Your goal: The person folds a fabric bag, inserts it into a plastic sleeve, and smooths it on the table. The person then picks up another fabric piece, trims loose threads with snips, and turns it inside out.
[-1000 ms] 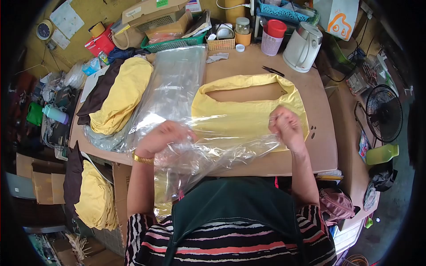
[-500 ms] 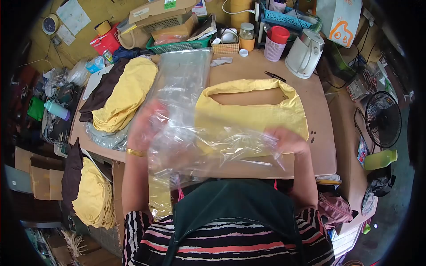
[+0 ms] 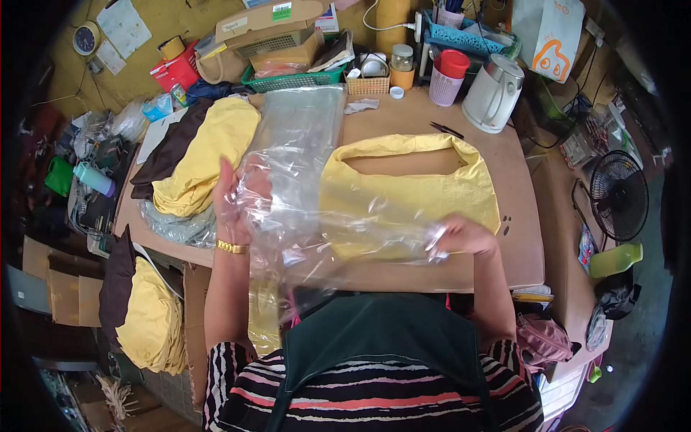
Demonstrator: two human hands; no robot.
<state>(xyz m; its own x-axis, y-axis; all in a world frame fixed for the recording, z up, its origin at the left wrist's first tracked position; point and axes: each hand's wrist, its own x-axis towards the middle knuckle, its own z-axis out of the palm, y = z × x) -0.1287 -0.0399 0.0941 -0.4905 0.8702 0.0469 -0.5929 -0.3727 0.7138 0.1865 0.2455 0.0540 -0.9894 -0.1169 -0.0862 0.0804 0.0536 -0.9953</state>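
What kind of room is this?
Probably a small workshop: a yellow bag lies on the big table, clear plastic lies beside it, and yellow cloth is heaped on the left.

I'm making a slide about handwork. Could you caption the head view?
Left hand against, right hand pinching, crinkled clear plastic film over a flat yellow fabric bag on a brown tabletop.

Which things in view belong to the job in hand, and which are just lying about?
Likely in the job:
clear plastic film, held in the right hand
yellow fabric bag beneath it
yellow fabric pile

Apparently just lying about:
electric kettle
black fan
lime-green bottle
red cup
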